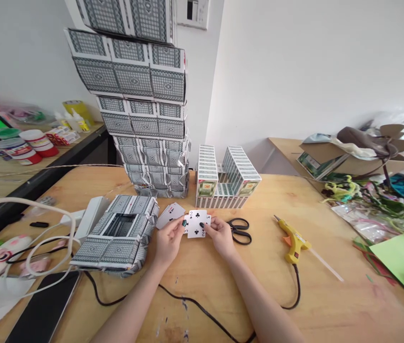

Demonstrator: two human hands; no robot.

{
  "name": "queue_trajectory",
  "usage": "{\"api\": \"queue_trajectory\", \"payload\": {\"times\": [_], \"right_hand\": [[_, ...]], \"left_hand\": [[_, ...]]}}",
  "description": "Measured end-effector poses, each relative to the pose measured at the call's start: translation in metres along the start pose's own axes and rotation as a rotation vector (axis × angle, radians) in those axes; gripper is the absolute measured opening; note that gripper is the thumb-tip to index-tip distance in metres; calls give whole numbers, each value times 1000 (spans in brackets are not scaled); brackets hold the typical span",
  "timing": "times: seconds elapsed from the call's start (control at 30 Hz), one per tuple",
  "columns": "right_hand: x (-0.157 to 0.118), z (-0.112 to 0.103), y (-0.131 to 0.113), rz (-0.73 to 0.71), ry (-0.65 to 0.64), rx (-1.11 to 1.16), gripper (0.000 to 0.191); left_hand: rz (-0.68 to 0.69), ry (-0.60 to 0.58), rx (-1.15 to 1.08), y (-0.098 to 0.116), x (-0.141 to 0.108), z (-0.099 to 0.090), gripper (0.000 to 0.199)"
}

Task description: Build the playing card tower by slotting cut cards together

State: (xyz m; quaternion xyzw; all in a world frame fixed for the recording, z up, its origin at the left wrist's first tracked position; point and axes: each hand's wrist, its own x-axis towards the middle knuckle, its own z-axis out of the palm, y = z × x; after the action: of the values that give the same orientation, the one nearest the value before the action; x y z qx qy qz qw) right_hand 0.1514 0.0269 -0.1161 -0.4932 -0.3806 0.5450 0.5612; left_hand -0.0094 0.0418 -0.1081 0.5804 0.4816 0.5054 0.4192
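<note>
Two overlapping playing cards, clubs facing up and one laid crosswise on the other, are held above the wooden table. My left hand pinches their left edge. On the right edge, my right hand grips them between thumb and fingers. A small fan of loose cards lies just beyond my left hand. Left of it rests a flat structure of folded cards with a rectangular opening. Black-handled scissors lie beside my right hand, their blades partly hidden.
A tall card tower stands at the back left, beside a U-shaped stack of card boxes. A yellow glue gun lies at right, its black cord crossing the front. A phone and white cables are at left.
</note>
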Motion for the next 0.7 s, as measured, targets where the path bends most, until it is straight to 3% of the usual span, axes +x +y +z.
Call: {"api": "queue_trajectory", "payload": {"times": [0.17,0.27,0.47,0.7], "right_hand": [[0,-1,-5,-7,4,57,28],[1,-2,-3,-12,33,36,30],[1,-3,-1,-40,45,-18,29],[0,-2,3,-14,22,-69,29]], "left_hand": [[-170,-115,-158,-3,2,-3,32],[-193,-210,-176,-3,4,-1,34],[-184,-290,-98,7,6,4,32],[-232,-193,-75,8,4,10,29]]}}
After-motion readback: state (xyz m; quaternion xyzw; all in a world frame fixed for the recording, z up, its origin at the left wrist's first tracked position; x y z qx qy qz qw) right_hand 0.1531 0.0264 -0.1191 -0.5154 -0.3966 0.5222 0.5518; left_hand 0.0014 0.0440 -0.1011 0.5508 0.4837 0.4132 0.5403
